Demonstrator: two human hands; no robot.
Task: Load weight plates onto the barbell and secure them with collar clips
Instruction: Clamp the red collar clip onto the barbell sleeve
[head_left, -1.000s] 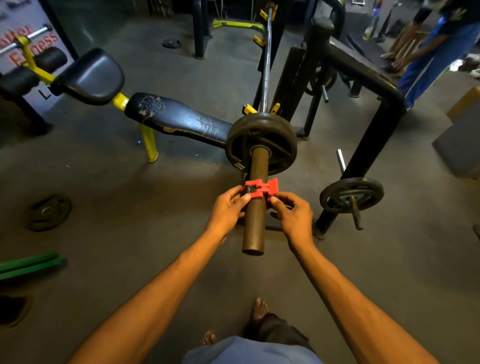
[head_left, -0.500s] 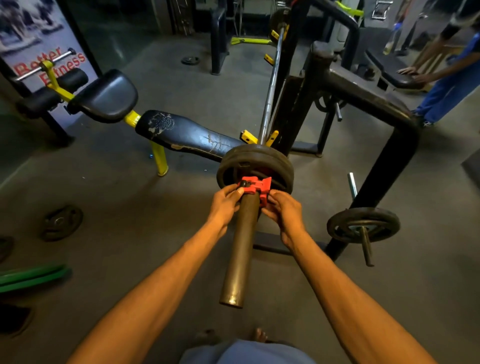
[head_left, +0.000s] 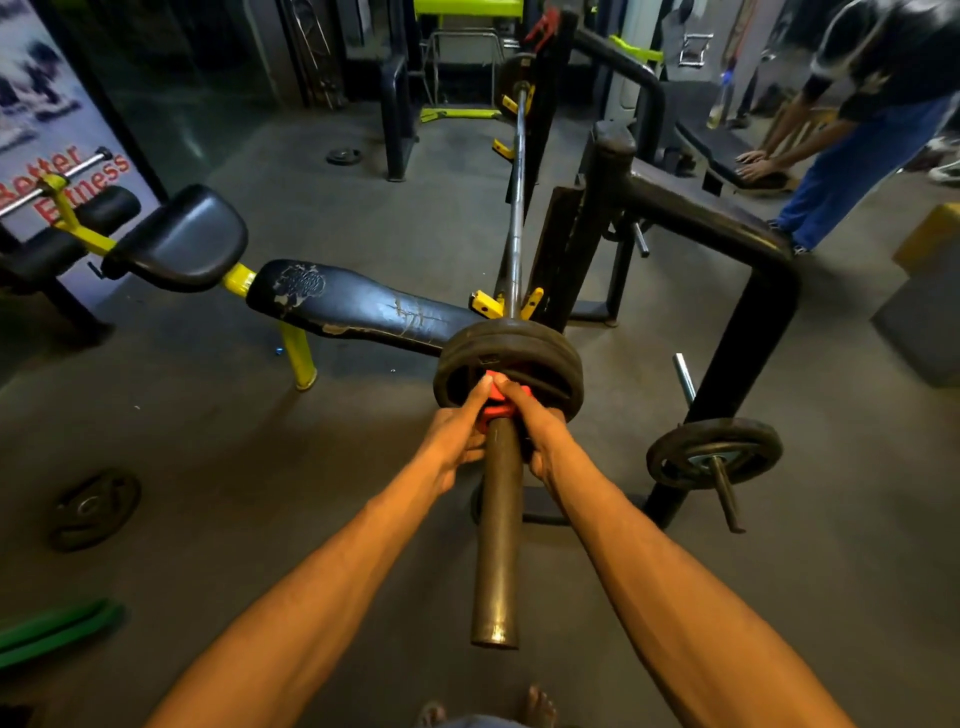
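The barbell sleeve (head_left: 497, 525) points toward me, its bar resting on yellow rack hooks. Two black weight plates (head_left: 511, 343) sit on the sleeve. A red collar clip (head_left: 493, 402) is pressed against the near plate, mostly hidden by my fingers. My left hand (head_left: 454, 436) grips the clip from the left. From the right, my right hand (head_left: 537, 434) grips it too. Both thumbs meet on top of the clip.
A black bench (head_left: 358, 309) on yellow legs runs left of the bar. A black frame (head_left: 748, 332) stands at right with a plate (head_left: 714, 452) on its peg. One loose plate (head_left: 93, 509) lies on the floor at left. Another person (head_left: 862, 119) leans on a bench far right.
Both hands have slid the red clip along the sleeve away from me until it meets the plates. More bare sleeve shows below my hands.
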